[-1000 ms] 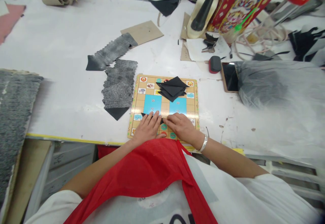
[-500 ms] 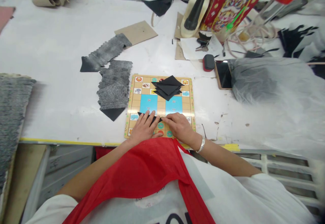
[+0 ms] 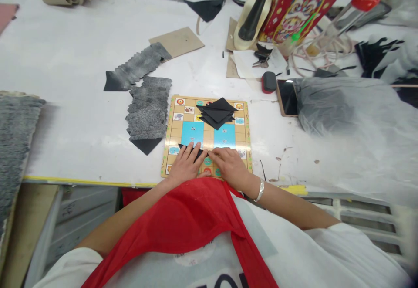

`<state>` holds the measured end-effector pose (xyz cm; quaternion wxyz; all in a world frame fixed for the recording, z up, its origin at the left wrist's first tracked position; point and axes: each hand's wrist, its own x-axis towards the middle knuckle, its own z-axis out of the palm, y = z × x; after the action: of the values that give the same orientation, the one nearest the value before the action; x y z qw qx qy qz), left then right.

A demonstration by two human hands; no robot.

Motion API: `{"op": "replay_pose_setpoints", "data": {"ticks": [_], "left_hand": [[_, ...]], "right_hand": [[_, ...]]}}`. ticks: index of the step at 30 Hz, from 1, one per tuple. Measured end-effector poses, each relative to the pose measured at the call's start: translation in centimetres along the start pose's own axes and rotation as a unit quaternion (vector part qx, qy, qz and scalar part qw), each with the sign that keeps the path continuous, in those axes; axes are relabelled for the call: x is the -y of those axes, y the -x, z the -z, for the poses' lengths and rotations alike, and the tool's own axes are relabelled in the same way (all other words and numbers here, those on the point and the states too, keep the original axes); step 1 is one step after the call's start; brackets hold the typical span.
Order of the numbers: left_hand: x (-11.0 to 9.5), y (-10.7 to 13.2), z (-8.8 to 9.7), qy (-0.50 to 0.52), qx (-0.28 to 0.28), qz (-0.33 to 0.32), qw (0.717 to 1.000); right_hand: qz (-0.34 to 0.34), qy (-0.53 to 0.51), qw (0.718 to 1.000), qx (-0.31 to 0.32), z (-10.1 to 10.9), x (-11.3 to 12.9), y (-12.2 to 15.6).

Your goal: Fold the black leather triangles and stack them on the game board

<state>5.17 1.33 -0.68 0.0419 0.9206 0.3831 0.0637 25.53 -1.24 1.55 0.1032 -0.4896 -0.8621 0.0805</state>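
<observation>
My left hand [image 3: 185,162] lies flat, fingers spread, over a black triangular piece [image 3: 199,154] on a printed game board [image 3: 208,136]. At the right tip of that piece, my right hand [image 3: 230,164] has its fingers drawn together in a pinch; the fingertips hide how much of it they hold. Several black diamond-shaped pieces [image 3: 218,111] are stacked loosely on the board's upper part. Left of the board lie overlapping rows of grey, fuzzy-faced pieces [image 3: 146,109] with black corners.
A brown card [image 3: 181,43] lies behind the grey pieces. To the right are a small dark case [image 3: 269,82], a phone [image 3: 287,98] and a plastic bag [image 3: 346,109]. A tape dispenser [image 3: 250,22] and red box [image 3: 303,5] stand behind. A grey textured stack [image 3: 18,144] is at far left.
The view has shifted very slightly. Both hands keep nearly the same place on the black triangular piece, and the stacked pieces have not moved.
</observation>
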Motion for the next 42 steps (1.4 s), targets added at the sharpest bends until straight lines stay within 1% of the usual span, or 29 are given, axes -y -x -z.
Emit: {"op": "replay_pose_setpoints", "data": {"ticks": [3, 8, 10, 12, 13, 15, 17, 19, 21, 24, 26, 30, 35, 39, 42], "left_hand": [[0.7, 0.6, 0.1, 0.0, 0.007, 0.011, 1.0], [2.9, 2.9, 1.2, -0.019, -0.013, 0.062, 0.998], [3.4, 3.5, 1.7, -0.035, -0.031, 0.083, 0.995], [3.2, 3.5, 2.0, -0.056, -0.063, 0.095, 0.992], [2.9, 3.2, 1.9, -0.062, -0.078, 0.087, 0.991], [2.0, 2.3, 1.5, -0.065, -0.09, 0.034, 0.993], [1.1, 1.4, 0.7, -0.062, -0.078, -0.031, 0.995], [0.4, 0.7, -0.2, -0.062, -0.064, -0.055, 0.995], [0.1, 0.5, -0.8, -0.064, -0.065, -0.05, 0.995], [0.3, 0.8, -1.5, -0.067, -0.102, -0.047, 0.991], [0.4, 1.0, -1.8, -0.068, -0.123, -0.043, 0.989], [0.6, 1.1, -2.2, -0.067, -0.133, -0.045, 0.988], [0.7, 0.9, -2.2, -0.046, -0.157, -0.04, 0.986], [1.1, 0.4, -1.9, -0.018, -0.188, -0.032, 0.982], [1.3, 0.0, -1.6, -0.014, -0.185, -0.028, 0.982]], "right_hand": [[0.017, 0.057, 0.998, 0.034, 0.3, 0.8, 0.0], [0.012, 0.07, 0.996, 0.054, 0.9, 1.2, -0.1], [0.009, 0.073, 0.996, 0.053, 1.3, 1.3, -0.2], [0.014, 0.08, 0.995, 0.053, 1.7, 1.6, -0.5], [0.02, 0.085, 0.995, 0.054, 1.9, 1.7, -0.6], [0.035, 0.099, 0.993, 0.06, 2.3, 1.9, -1.0], [0.05, 0.116, 0.989, 0.07, 2.6, 1.9, -1.5], [0.052, 0.117, 0.988, 0.081, 2.7, 1.6, -2.1], [0.008, 0.088, 0.992, 0.085, 2.7, 1.2, -2.8], [-0.102, 0.02, 0.992, 0.071, 2.4, 0.7, -4.0], [-0.135, -0.007, 0.988, 0.07, 2.2, 0.6, -4.6], [-0.128, -0.033, 0.987, 0.089, 2.3, 0.8, -5.5], [-0.15, -0.01, 0.983, 0.106, 2.8, 1.3, -6.2], [-0.158, -0.023, 0.973, 0.164, 3.7, 1.5, -7.0], [-0.163, -0.062, 0.964, 0.199, 4.5, 0.9, -7.5]]}}
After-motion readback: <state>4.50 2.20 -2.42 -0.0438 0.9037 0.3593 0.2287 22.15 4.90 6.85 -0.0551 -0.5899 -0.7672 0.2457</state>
